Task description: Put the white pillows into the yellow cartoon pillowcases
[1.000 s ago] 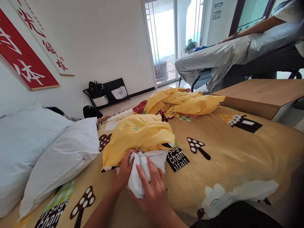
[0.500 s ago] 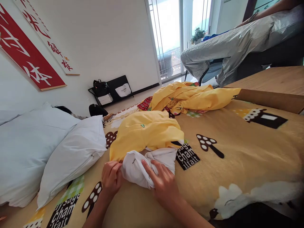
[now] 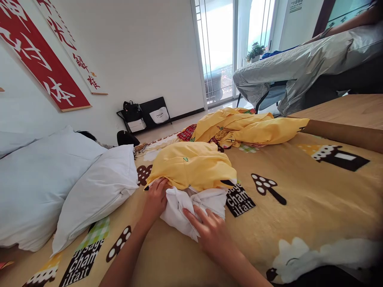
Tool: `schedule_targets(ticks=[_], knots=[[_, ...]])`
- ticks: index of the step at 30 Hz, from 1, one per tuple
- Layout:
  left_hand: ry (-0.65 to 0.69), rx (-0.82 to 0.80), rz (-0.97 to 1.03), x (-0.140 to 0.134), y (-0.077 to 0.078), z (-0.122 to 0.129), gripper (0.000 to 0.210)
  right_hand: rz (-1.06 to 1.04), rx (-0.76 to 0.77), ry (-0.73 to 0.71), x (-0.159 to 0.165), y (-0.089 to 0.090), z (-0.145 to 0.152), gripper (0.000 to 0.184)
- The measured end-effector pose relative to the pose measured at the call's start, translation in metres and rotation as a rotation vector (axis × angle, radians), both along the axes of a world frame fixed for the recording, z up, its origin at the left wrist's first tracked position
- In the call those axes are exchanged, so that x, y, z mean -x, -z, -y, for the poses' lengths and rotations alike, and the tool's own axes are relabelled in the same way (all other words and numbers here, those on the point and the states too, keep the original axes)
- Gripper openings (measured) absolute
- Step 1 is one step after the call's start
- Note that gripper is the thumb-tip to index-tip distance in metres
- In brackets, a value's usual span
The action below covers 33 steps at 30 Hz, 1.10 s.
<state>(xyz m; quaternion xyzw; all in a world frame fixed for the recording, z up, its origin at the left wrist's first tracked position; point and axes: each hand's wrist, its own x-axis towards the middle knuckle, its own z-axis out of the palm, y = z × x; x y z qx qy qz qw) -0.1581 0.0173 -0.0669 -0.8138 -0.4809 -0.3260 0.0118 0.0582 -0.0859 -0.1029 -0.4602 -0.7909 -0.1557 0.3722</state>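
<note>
A yellow pillowcase (image 3: pixel 191 165) lies bunched on the bed in front of me, with a crumpled white pillow (image 3: pixel 179 213) sticking out of its near side. At the pillowcase's near left edge, my left hand (image 3: pixel 156 197) has its fingers curled onto the yellow cloth. My right hand (image 3: pixel 211 229) presses on the white pillow from the near right, its index finger stretched along a fold and the other fingers bent into the fabric. How far the pillow reaches inside the case is hidden.
Two white pillows (image 3: pixel 98 191) lie at the left. Behind the pillowcase is a heap of yellow bedding (image 3: pixel 239 127) on the patterned bedsheet (image 3: pixel 314 199). A wooden bed edge (image 3: pixel 344 133) borders the right side. Farther back, a person's arm (image 3: pixel 350 26) rests on a covered table (image 3: pixel 299 59).
My left hand has moved away from me and slightly right along the yellow pillowcase's edge. The pillowcase's near left corner is drawn back, and more white fabric shows. My right hand stays on the pillow.
</note>
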Motion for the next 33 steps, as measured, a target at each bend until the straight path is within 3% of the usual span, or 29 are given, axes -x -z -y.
schedule_targets(ticks=[10, 14, 17, 20, 25, 33], knots=[[-0.064, -0.078, 0.074, -0.005, 0.000, -0.019, 0.019, 0.133, 0.262, 0.017, 0.007, -0.023, -0.018, 0.065], [-0.092, -0.248, 0.176, -0.005, 0.002, -0.020, 0.008, 0.242, 0.376, -0.039, 0.011, -0.044, -0.030, 0.066], [-0.136, -0.433, 0.226, -0.003, 0.004, -0.019, 0.011, 0.305, 0.435, -0.086, 0.017, -0.059, -0.040, 0.058], [-0.193, -0.659, 0.215, 0.001, 0.007, -0.019, 0.009, 0.297, 0.500, -0.042, 0.028, -0.070, -0.053, 0.046], [-0.178, -0.895, 0.053, 0.015, 0.007, -0.021, 0.019, 0.233, 0.623, 0.101, 0.045, -0.074, -0.073, 0.035], [-0.137, -0.866, -0.118, 0.005, 0.007, -0.010, 0.024, 0.168, 0.550, 0.180, 0.036, -0.068, -0.070, 0.038]])
